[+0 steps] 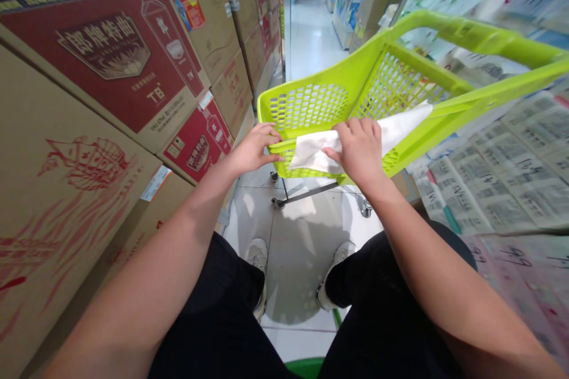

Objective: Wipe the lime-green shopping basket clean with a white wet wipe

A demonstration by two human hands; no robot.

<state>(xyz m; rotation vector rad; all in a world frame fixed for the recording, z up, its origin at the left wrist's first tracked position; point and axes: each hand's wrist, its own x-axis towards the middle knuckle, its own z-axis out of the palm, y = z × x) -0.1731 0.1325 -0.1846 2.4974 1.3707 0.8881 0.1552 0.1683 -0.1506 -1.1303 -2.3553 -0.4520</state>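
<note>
A lime-green shopping cart point(311, 83) with a perforated plastic basket stands across the aisle in front of me, its long handle end rising to the right. My left hand point(255, 149) is closed round the basket's near left corner, thumb below the rim and fingers over it. A white cloth point(400, 127) drapes along the near rim. On top of that cloth lies my right hand point(361, 148), fingers bent over the rim and thumb stretched to the left, pressing the cloth against the cart. The right fingertips are partly hidden behind the rim.
Stacked cardboard cartons point(111, 59) wall the left side. Packaged paper goods point(502, 172) with handwritten prices fill the right. Cart casters point(278, 204) rest on the tiled floor point(302, 243) ahead of my shoes. Something green point(306, 367) shows beneath me. The aisle continues beyond the cart.
</note>
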